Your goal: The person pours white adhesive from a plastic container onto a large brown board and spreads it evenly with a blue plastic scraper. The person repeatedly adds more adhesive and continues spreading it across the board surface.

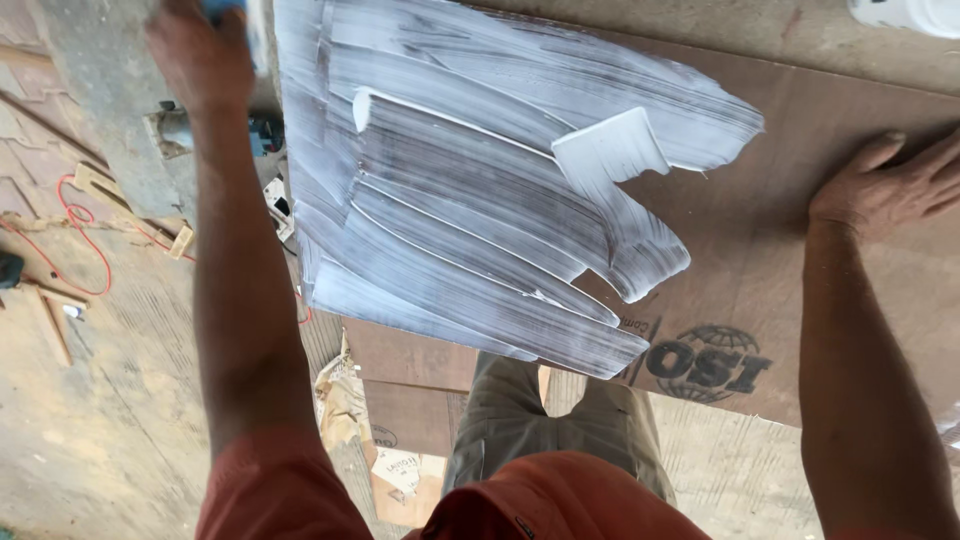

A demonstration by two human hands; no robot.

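A brown plywood board (800, 260) lies in front of me, and wide streaks of white paste (450, 200) cover its left half. My left hand (195, 55) is at the board's far left corner, closed around a small blue tool (222, 8) that is mostly hidden by the fingers and the frame edge. On the bare brown right side, my right hand (885, 185) lies flat with its fingers spread and holds nothing. A thicker patch of paste (610, 145) sits near the middle of the board.
A white container (905, 14) stands at the far right corner. On the floor to the left lie a red cable (85, 245), wood scraps (50, 320) and a power tool with a blue part (262, 135). Paper bags (350, 400) and board pieces sit under the board.
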